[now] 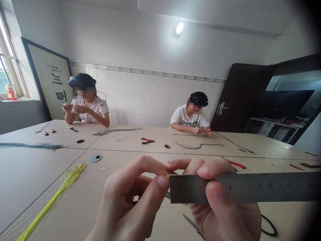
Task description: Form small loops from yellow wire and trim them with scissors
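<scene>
A steel ruler (255,188) lies across the front of the view, gripped between the thumb and fingers of my right hand (225,214). Its left end reaches the fingertips of my left hand (132,197). There, my left thumb and forefinger pinch a thin yellow cord (169,166), a small loop of which stands up above the ruler's corner. The rest of the cord is hidden by my fingers. Partly covered by my right hand, a pair of scissors (192,223) rests on the table, with a black handle showing on the right.
A bundle of yellow cords (60,197) lies on the table (105,214) at left. Beyond are red-handled pliers (147,141), dark wire bundles (112,131), a round metal cover (95,158) and cable holes. Two people sit across, handling small things.
</scene>
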Available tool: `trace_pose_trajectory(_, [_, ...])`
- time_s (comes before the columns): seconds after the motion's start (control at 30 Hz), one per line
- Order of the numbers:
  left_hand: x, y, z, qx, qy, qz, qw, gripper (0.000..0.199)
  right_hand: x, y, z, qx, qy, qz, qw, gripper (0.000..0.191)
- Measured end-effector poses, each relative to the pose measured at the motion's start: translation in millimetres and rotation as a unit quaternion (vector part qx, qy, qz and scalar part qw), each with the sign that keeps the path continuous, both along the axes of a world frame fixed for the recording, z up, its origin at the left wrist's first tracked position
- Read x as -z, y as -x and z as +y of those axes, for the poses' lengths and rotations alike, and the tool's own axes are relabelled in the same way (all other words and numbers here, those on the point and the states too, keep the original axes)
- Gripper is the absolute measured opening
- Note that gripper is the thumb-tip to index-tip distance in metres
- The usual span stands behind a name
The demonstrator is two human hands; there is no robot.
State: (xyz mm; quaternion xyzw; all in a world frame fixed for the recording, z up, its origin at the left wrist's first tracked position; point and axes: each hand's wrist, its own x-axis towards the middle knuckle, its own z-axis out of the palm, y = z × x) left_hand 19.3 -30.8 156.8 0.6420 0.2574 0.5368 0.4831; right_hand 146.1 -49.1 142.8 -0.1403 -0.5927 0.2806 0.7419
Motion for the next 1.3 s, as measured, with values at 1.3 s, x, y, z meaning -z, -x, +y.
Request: trace_pose_trajectory(1.3, [4.1, 2, 20, 0.221, 0.199, -0.077, 0.952, 0.017, 2.6, 4, 7, -0.059, 0.106, 0.023, 0.992, 0.01])
